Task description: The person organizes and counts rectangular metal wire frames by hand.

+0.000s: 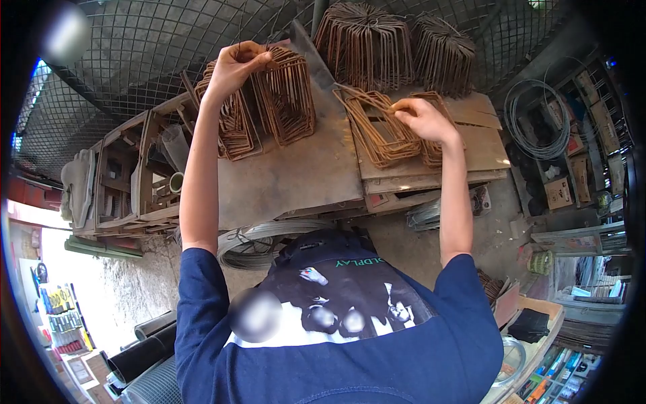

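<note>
"OLDPLAY" (upside down) on shirt [350,350]

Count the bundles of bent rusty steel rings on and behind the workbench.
5: two at the left hand, at and; one at the right hand; two behind, and. More may be hidden.

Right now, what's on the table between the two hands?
In the head view, between the left hand and right hand stands a bundle of rusty wire stirrups, then bare tabletop.
</note>
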Demonstrator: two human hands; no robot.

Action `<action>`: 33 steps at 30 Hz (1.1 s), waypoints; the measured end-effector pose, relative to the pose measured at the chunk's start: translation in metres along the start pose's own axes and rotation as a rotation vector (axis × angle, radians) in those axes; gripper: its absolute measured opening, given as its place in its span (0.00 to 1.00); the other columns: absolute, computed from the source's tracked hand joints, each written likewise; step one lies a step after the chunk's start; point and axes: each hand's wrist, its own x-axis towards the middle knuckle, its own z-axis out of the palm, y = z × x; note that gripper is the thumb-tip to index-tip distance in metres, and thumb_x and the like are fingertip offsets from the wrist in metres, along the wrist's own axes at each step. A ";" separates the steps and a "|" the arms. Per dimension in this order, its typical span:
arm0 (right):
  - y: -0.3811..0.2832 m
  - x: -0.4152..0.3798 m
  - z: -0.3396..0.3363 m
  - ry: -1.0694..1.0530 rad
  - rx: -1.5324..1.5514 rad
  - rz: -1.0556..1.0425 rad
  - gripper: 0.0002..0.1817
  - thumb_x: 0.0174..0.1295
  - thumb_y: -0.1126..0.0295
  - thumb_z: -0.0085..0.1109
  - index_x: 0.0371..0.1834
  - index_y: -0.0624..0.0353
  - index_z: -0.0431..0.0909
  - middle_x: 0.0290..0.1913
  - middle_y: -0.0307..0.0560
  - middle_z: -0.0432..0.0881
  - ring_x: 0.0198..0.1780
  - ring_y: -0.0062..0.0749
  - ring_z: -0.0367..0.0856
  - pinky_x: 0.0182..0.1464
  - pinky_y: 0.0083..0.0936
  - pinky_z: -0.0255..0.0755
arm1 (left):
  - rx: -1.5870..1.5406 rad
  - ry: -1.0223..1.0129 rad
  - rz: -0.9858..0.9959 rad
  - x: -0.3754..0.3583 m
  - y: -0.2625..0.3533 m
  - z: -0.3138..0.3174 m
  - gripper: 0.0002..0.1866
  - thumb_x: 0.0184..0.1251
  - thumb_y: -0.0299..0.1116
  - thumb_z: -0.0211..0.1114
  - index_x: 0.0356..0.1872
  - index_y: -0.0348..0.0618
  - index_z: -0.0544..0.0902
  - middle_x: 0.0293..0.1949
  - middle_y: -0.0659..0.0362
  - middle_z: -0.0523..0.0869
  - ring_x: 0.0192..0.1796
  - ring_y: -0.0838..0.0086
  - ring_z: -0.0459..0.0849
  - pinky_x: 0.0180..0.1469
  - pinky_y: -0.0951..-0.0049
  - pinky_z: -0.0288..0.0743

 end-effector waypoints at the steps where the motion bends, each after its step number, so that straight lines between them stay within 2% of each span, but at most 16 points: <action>1: -0.005 -0.002 0.001 0.153 -0.140 0.059 0.17 0.66 0.65 0.55 0.53 0.63 0.78 0.41 0.48 0.84 0.42 0.27 0.81 0.48 0.25 0.73 | 0.000 -0.001 -0.001 0.000 0.001 0.000 0.10 0.64 0.34 0.67 0.36 0.36 0.82 0.33 0.58 0.88 0.38 0.77 0.86 0.45 0.77 0.81; 4: -0.022 -0.013 0.002 0.169 -0.203 -0.018 0.16 0.65 0.65 0.54 0.51 0.64 0.79 0.41 0.50 0.84 0.44 0.30 0.82 0.49 0.26 0.73 | 0.002 -0.018 0.001 -0.001 0.003 0.001 0.10 0.64 0.34 0.67 0.36 0.36 0.82 0.33 0.57 0.88 0.38 0.77 0.86 0.46 0.77 0.81; 5: -0.025 -0.014 0.001 0.088 -0.130 -0.021 0.16 0.61 0.62 0.58 0.48 0.60 0.80 0.48 0.52 0.80 0.53 0.37 0.78 0.56 0.31 0.70 | 0.046 -0.013 0.003 -0.001 0.003 0.000 0.10 0.64 0.35 0.67 0.36 0.36 0.82 0.33 0.57 0.88 0.39 0.76 0.86 0.46 0.76 0.81; 6: -0.022 -0.016 0.007 0.087 -0.129 -0.019 0.16 0.61 0.62 0.58 0.48 0.60 0.80 0.48 0.52 0.80 0.53 0.37 0.78 0.56 0.31 0.70 | 0.091 -0.005 0.007 0.000 0.003 0.000 0.11 0.64 0.35 0.67 0.36 0.36 0.82 0.33 0.57 0.88 0.39 0.76 0.87 0.46 0.76 0.81; 8: -0.012 -0.017 0.023 0.022 -0.324 -0.119 0.17 0.57 0.60 0.62 0.47 0.55 0.81 0.58 0.54 0.73 0.63 0.43 0.69 0.64 0.37 0.65 | 0.079 0.002 0.007 -0.001 0.002 0.000 0.11 0.65 0.35 0.67 0.36 0.36 0.82 0.33 0.57 0.88 0.39 0.76 0.87 0.47 0.76 0.81; 9: -0.008 -0.010 0.027 -0.087 -0.309 -0.043 0.22 0.51 0.57 0.68 0.48 0.51 0.80 0.64 0.58 0.65 0.68 0.51 0.61 0.68 0.42 0.60 | 0.068 0.009 0.004 -0.002 0.002 0.001 0.11 0.65 0.35 0.67 0.36 0.36 0.83 0.33 0.57 0.88 0.39 0.76 0.87 0.47 0.76 0.81; 10: -0.005 -0.007 0.038 -0.058 -0.382 0.039 0.29 0.47 0.60 0.72 0.54 0.54 0.75 0.62 0.58 0.66 0.65 0.51 0.66 0.68 0.37 0.61 | 0.068 0.013 0.004 -0.003 0.002 0.001 0.11 0.65 0.35 0.67 0.36 0.36 0.83 0.33 0.57 0.88 0.39 0.76 0.87 0.47 0.76 0.81; 12: -0.006 -0.007 0.054 0.043 -0.471 0.152 0.40 0.45 0.60 0.74 0.63 0.54 0.66 0.62 0.61 0.66 0.66 0.53 0.64 0.70 0.39 0.60 | 0.027 -0.004 0.016 -0.002 0.003 0.002 0.11 0.65 0.35 0.66 0.36 0.35 0.83 0.33 0.58 0.88 0.39 0.76 0.87 0.47 0.76 0.81; 13: -0.008 -0.006 0.053 0.042 -0.473 0.148 0.40 0.45 0.60 0.74 0.63 0.54 0.66 0.62 0.61 0.66 0.66 0.53 0.64 0.70 0.39 0.60 | 0.029 0.000 0.017 -0.003 0.003 0.002 0.11 0.65 0.35 0.66 0.36 0.35 0.83 0.33 0.58 0.88 0.39 0.76 0.87 0.47 0.76 0.81; 15: -0.012 -0.005 0.051 0.025 -0.535 0.194 0.48 0.43 0.57 0.75 0.67 0.56 0.58 0.64 0.66 0.63 0.69 0.58 0.60 0.70 0.47 0.59 | 0.078 0.007 0.019 -0.004 0.004 0.003 0.11 0.65 0.35 0.67 0.36 0.35 0.83 0.33 0.57 0.88 0.39 0.76 0.87 0.47 0.76 0.81; 18: -0.011 0.000 0.053 0.064 -0.691 0.179 0.49 0.41 0.57 0.77 0.66 0.59 0.59 0.61 0.66 0.67 0.67 0.58 0.63 0.68 0.45 0.63 | 0.065 0.009 0.021 -0.004 0.004 0.002 0.12 0.64 0.36 0.67 0.36 0.35 0.83 0.33 0.57 0.88 0.39 0.76 0.87 0.47 0.76 0.81; 22: -0.015 -0.002 0.052 0.090 -0.700 0.122 0.49 0.39 0.58 0.78 0.65 0.58 0.60 0.58 0.65 0.70 0.64 0.57 0.67 0.66 0.44 0.66 | 0.063 0.013 0.013 -0.002 0.004 0.002 0.12 0.64 0.36 0.67 0.36 0.35 0.82 0.33 0.57 0.88 0.39 0.76 0.87 0.47 0.76 0.82; 24: -0.017 -0.006 0.051 0.079 -0.651 0.019 0.49 0.36 0.65 0.77 0.65 0.58 0.59 0.56 0.65 0.69 0.60 0.57 0.69 0.65 0.42 0.65 | 0.038 0.004 0.003 -0.003 0.005 0.002 0.11 0.64 0.35 0.67 0.36 0.35 0.82 0.33 0.57 0.88 0.39 0.76 0.87 0.46 0.76 0.82; 28: -0.027 -0.023 0.047 0.001 -0.531 0.025 0.49 0.33 0.67 0.75 0.64 0.57 0.60 0.57 0.62 0.70 0.62 0.54 0.69 0.66 0.41 0.65 | 0.045 -0.002 0.013 -0.001 0.004 0.002 0.11 0.64 0.34 0.67 0.36 0.35 0.82 0.32 0.57 0.87 0.39 0.76 0.87 0.46 0.76 0.82; 30: -0.016 -0.029 0.043 0.145 -0.370 -0.255 0.47 0.33 0.68 0.74 0.64 0.56 0.62 0.59 0.57 0.70 0.63 0.51 0.68 0.67 0.39 0.63 | -0.007 0.000 0.001 -0.001 0.004 0.002 0.11 0.63 0.34 0.68 0.36 0.35 0.82 0.32 0.58 0.87 0.39 0.75 0.87 0.46 0.76 0.82; 33: -0.021 -0.041 0.037 0.216 -0.305 -0.280 0.44 0.34 0.68 0.73 0.61 0.54 0.65 0.61 0.54 0.69 0.64 0.49 0.68 0.68 0.40 0.64 | 0.031 0.008 0.017 -0.004 0.006 0.003 0.12 0.63 0.36 0.68 0.35 0.36 0.82 0.33 0.58 0.87 0.39 0.76 0.86 0.45 0.76 0.82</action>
